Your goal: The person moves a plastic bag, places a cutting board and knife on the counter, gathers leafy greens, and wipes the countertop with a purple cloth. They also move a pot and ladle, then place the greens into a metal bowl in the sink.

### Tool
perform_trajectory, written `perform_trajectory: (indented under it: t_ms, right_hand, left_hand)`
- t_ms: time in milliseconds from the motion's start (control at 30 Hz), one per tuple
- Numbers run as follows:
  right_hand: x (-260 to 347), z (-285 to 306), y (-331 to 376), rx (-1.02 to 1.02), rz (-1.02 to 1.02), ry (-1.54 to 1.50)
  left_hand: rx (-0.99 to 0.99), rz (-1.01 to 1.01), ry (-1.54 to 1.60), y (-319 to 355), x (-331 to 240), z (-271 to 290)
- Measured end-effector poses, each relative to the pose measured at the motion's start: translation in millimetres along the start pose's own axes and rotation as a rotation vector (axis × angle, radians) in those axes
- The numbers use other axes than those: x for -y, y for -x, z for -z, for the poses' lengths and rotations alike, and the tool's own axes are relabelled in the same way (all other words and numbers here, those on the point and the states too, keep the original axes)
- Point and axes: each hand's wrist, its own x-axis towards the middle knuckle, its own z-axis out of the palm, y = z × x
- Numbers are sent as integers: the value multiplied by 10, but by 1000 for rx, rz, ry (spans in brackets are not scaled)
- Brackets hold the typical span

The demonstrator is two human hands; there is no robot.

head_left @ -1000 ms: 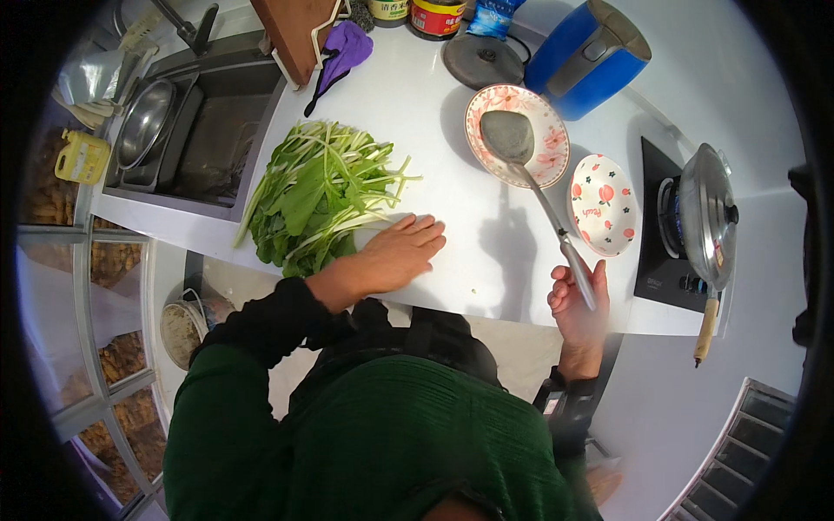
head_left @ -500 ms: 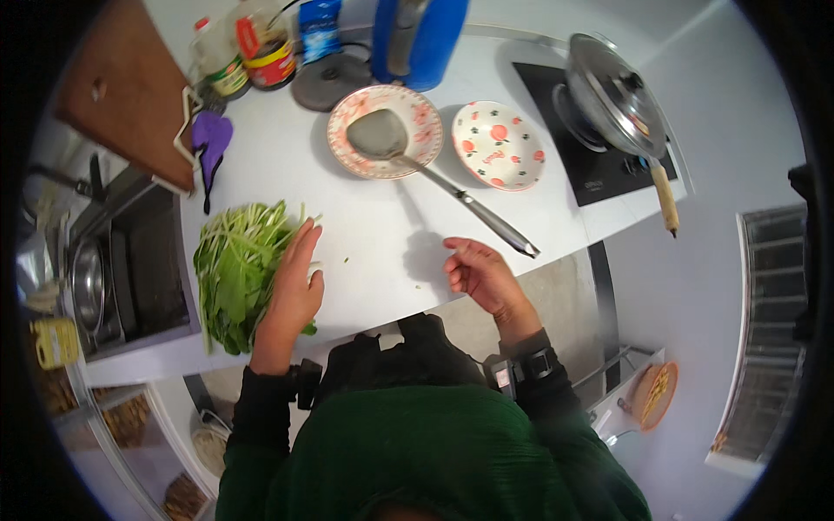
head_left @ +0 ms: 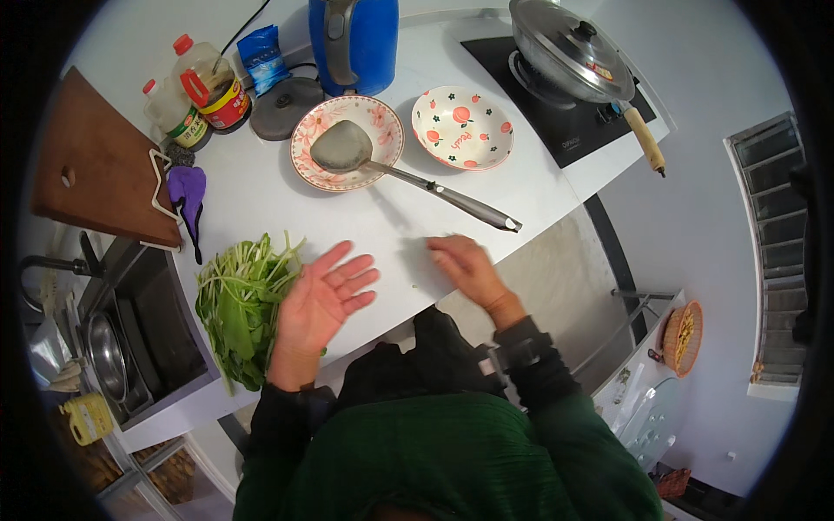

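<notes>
My left hand [head_left: 323,304] is turned palm up with its fingers spread. Nothing is in it, and it is just right of a pile of leafy greens [head_left: 239,317] by the counter's front edge. Over the front of the counter, my right hand [head_left: 469,271] is bare, its fingers loosely stretched toward the left and partly overlapping. Beyond both hands, a metal spatula [head_left: 426,187] rests with its blade in a pink-flowered plate [head_left: 382,122] and its handle extending right. A bowl with a peach pattern [head_left: 460,130] stands beside that plate.
A lidded wok [head_left: 565,56] with a wooden handle sits on the black cooktop [head_left: 569,139] at far right. A blue kettle [head_left: 369,48], sauce bottles [head_left: 217,91], a cutting board [head_left: 104,165] and a purple cloth [head_left: 187,195] line the back and left. The sink [head_left: 152,321] is left.
My left hand has turned from edge-on to palm up and moved right, away from the greens. My right hand has shifted slightly, its fingers straighter. The whole view has also shifted.
</notes>
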Motion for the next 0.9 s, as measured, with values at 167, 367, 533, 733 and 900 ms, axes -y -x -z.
perform_trajectory:
  t_ms: [167, 367, 533, 733, 900]
  right_hand:
    - [-346, 203, -72, -287, -522, -790]
    - [-474, 513, -749, -304, -488, -1243]
    - [-727, 550, -1060, -280, -602, -1249]
    - [-855, 595, -1077, -383, -527, -1290]
    - [-847, 989, -311, -423, -555, -1369]
  left_hand:
    - [-267, 10, -246, -36, -87, 182]
    - [-351, 37, -325, -341, 35, 66]
    - [-455, 29, -313, -677, 0, 100]
    - [-331, 137, -548, -767, 190, 173]
    - [-277, 253, -421, -486, 198, 99]
